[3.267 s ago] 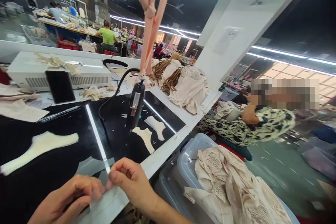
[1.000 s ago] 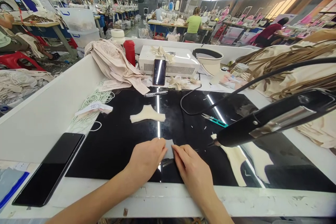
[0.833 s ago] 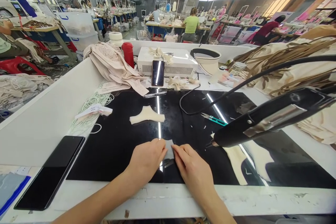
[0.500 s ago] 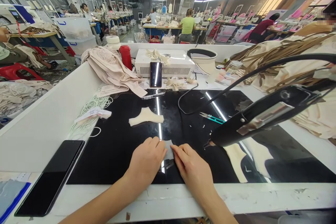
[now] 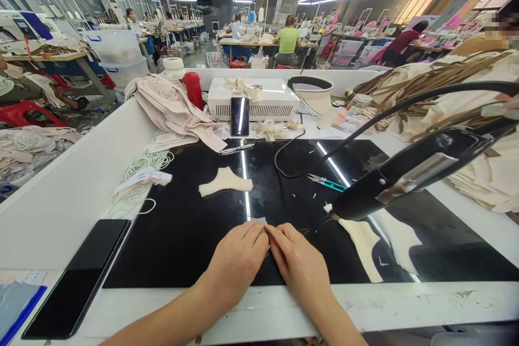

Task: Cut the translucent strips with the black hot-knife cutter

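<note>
My left hand (image 5: 239,254) and my right hand (image 5: 298,254) meet fingertip to fingertip over the front of the black glossy board (image 5: 170,248). Both are closed in a pinch on a small grey piece (image 5: 260,220), of which only a thin edge shows above the fingers; its kind I cannot make out. Beyond my left hand lies a cream curved fabric piece (image 5: 225,181). To the right of my right hand, a black handheld tool (image 5: 389,178) with a narrow tip hangs over two more cream pieces (image 5: 399,240).
Teal thread snips (image 5: 328,183) and a black cable (image 5: 278,165) lie on the board. At the left are a large black phone (image 5: 77,275) and pale green cord (image 5: 141,173). Behind stand a white vented box (image 5: 255,98), a small phone (image 5: 239,116) and a red bottle (image 5: 193,91).
My left hand has moved right until its fingers touch those of my right hand, covering most of the grey piece. The black tool's tip has shifted slightly right and up.
</note>
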A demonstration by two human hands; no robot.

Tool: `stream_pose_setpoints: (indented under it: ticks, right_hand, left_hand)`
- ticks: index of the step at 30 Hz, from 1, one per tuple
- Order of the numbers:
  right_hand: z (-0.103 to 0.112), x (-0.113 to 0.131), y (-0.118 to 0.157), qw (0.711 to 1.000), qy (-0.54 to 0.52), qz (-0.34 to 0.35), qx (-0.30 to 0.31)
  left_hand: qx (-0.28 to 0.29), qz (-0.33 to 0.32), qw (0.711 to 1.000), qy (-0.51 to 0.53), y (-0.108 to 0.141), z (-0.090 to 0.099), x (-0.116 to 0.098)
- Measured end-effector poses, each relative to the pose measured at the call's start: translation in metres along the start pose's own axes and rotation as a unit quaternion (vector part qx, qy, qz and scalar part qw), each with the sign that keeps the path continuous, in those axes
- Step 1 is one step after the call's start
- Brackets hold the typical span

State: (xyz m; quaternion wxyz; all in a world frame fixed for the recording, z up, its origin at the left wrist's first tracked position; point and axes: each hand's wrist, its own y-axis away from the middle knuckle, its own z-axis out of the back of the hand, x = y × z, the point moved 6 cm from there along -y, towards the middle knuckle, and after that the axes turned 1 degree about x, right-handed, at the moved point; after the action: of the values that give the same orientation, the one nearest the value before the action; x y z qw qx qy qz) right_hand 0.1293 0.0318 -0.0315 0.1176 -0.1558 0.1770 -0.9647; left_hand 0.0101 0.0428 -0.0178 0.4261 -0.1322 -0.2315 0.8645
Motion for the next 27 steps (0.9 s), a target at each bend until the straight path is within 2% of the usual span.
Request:
stream_pose_setpoints:
  ticks: [9,15,27]
  right_hand:
    - [0.0009,0.0008,0.0006,1.000,0.012,0.000,-0.001]
    - [-0.0045,-0.0026,0.0021,1.000,0.019,0.001,0.018]
    - [-0.0006,-0.0005,-0.0009,1.000,0.005,0.004,0.010]
  left_hand:
    - [0.025,0.009,0.999,-0.020,0.0042,-0.0088,0.0005]
    - [0.029,-0.009,0.999,-0.038,0.0045,-0.0088,-0.0025]
    - [0.032,0.001,0.999,-0.037,0.0021,-0.0089,-0.0007]
